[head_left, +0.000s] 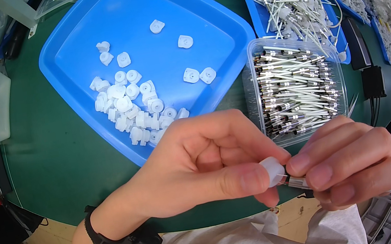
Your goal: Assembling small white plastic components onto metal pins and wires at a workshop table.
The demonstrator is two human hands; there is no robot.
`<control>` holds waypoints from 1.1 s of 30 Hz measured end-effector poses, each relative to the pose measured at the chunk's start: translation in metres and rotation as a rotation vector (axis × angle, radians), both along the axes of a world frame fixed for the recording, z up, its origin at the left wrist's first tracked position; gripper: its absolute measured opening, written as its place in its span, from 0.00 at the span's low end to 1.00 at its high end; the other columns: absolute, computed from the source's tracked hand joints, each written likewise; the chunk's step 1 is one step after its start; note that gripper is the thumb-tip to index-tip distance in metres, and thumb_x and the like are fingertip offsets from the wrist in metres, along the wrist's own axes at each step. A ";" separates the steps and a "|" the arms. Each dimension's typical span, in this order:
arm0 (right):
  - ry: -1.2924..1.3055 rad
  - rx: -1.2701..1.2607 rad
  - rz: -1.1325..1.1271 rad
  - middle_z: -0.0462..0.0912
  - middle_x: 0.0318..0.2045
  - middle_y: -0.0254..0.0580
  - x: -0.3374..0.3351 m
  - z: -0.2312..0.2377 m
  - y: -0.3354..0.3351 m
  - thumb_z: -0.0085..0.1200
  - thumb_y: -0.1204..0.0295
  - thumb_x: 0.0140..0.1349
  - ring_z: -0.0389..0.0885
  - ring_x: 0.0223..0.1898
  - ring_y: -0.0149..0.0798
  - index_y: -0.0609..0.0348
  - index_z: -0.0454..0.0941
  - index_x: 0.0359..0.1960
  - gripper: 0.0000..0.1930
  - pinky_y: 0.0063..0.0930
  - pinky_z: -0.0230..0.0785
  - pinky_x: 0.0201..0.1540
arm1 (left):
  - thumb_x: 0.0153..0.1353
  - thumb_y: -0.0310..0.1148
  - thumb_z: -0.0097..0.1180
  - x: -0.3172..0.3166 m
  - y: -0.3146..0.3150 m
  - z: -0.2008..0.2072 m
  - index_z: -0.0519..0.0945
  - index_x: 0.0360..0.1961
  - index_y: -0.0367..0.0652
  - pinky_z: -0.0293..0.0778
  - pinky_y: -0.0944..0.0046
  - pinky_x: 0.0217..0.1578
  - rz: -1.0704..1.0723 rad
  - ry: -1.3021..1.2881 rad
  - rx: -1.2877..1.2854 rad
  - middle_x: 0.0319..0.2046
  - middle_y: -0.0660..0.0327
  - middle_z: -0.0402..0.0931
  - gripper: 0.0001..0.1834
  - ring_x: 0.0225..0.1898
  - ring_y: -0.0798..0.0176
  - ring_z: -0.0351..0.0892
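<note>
Tabletop [39, 154]: two hands [351, 160], one cap [272, 171]

Bright, fairly even light lay over the green desk [47, 169], leaving only soft shading among the white pieces [122, 104] by the lower left edge of the blue tray [133, 7]. The desk's near edge bowed strongly, black closed in around the corners, and beyond the desk's right edge detail turned dim and soft.

held cap [273, 171]: 1 | held tubular piece [298, 183]: 1 | loose caps [124, 104]: dozens
</note>
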State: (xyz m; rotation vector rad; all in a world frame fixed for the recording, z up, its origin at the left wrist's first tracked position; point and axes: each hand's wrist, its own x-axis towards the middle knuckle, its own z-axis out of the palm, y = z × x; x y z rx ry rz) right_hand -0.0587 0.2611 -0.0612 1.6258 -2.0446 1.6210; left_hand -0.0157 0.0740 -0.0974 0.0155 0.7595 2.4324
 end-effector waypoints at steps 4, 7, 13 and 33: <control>0.015 -0.031 0.037 0.72 0.32 0.41 -0.004 -0.005 -0.002 0.57 0.79 0.48 0.78 0.30 0.38 0.56 0.64 0.28 0.12 0.20 0.73 0.23 | 0.45 0.35 0.64 0.000 -0.002 0.001 0.71 0.32 0.34 0.69 0.73 0.31 -0.008 -0.021 -0.018 0.31 0.52 0.72 0.18 0.31 0.67 0.73; 0.012 -0.030 0.058 0.72 0.31 0.43 -0.005 -0.004 -0.003 0.55 0.79 0.49 0.78 0.30 0.40 0.57 0.64 0.28 0.11 0.23 0.75 0.23 | 0.44 0.34 0.64 0.000 -0.001 0.000 0.71 0.32 0.34 0.69 0.73 0.31 0.014 -0.028 0.004 0.31 0.53 0.72 0.19 0.31 0.67 0.73; -0.042 -0.060 0.134 0.71 0.31 0.49 -0.007 -0.004 -0.002 0.52 0.80 0.51 0.78 0.31 0.46 0.62 0.63 0.28 0.09 0.31 0.77 0.29 | 0.38 0.38 0.67 0.001 0.000 -0.002 0.72 0.32 0.34 0.70 0.71 0.31 0.046 -0.030 -0.004 0.31 0.53 0.72 0.24 0.31 0.66 0.74; 0.139 0.061 0.152 0.75 0.32 0.50 -0.019 -0.002 -0.004 0.55 0.81 0.47 0.77 0.32 0.45 0.60 0.68 0.28 0.09 0.33 0.74 0.30 | 0.39 0.32 0.68 0.001 -0.003 -0.004 0.74 0.29 0.33 0.69 0.72 0.29 0.068 -0.053 -0.088 0.29 0.54 0.73 0.19 0.30 0.67 0.73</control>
